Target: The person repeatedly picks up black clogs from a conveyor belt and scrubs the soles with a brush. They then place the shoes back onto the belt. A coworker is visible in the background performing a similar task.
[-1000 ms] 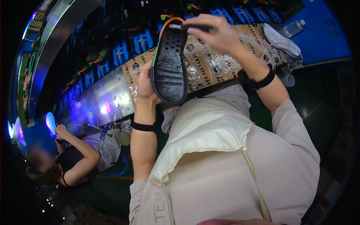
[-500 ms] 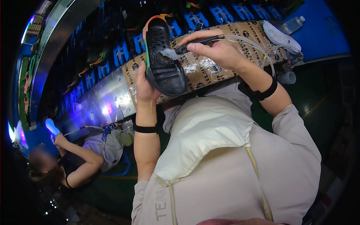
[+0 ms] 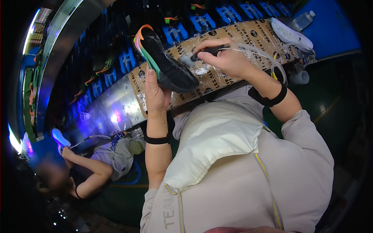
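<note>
Left hand point(image 3: 157, 95), seen from my end: curled round the multicoloured edge of a black shoe sole point(image 3: 167, 66), holding it tilted above the cardboard-covered table point(image 3: 252, 39). Right hand point(image 3: 229, 60): closed pen-style on a brush point(image 3: 208, 52), pale bristles at the sole's edge; can't tell if they touch. I read the step as brushing the sole's inner face. Another stroke would call for a steady left and bristles laid on that face. Repeated dark lettering on the cardboard, faint lettering on the shirt point(image 3: 229, 190); no label I can read on the sole.

sole point(image 3: 167, 66): black, orange-to-green sidewall point(image 3: 150, 59) | brush point(image 3: 210, 51): black handle, whitish bristles | cardboard point(image 3: 241, 32): brown, black-printed
</note>
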Available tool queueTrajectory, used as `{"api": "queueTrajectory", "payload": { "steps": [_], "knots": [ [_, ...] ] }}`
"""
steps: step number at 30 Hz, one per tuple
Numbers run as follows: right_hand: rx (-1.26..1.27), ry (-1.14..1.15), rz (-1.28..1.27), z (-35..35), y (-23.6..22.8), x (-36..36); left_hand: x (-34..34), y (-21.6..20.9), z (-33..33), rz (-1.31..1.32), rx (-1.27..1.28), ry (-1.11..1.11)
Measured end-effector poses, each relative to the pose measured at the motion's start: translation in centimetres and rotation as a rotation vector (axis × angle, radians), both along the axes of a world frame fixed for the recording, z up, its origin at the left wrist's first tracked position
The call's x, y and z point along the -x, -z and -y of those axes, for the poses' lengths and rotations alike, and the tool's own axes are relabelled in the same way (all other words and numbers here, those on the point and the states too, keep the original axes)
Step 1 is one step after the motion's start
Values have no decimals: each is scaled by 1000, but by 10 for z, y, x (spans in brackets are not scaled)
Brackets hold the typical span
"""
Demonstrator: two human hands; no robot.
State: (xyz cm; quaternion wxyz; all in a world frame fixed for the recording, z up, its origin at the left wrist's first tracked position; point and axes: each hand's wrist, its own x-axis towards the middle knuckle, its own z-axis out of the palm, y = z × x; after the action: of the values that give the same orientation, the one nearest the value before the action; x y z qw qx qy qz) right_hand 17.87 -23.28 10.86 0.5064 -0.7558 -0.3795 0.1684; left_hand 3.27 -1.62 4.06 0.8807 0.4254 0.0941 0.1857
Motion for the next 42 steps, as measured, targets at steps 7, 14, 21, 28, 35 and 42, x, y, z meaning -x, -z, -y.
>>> {"api": "queueTrajectory", "payload": {
  "steps": [7,14,21,28,35,42],
  "knots": [
    [58,120,33,10,12,-10,0,-8,1,-5,-16,33],
    [-296,322,146,19,90,-46,22,13,-11,-29,529,92],
    [-295,353,181,31,145,-50,-26,-108,13,-18,403,596],
    [-275,343,156,32,140,-51,-237,-283,48,467,-16,483],
    [-271,352,186,32,139,-53,-229,-275,41,152,-711,298],
    [-284,385,160,30,150,-53,-165,-288,-140,-135,-1360,-516]
  ]
}}
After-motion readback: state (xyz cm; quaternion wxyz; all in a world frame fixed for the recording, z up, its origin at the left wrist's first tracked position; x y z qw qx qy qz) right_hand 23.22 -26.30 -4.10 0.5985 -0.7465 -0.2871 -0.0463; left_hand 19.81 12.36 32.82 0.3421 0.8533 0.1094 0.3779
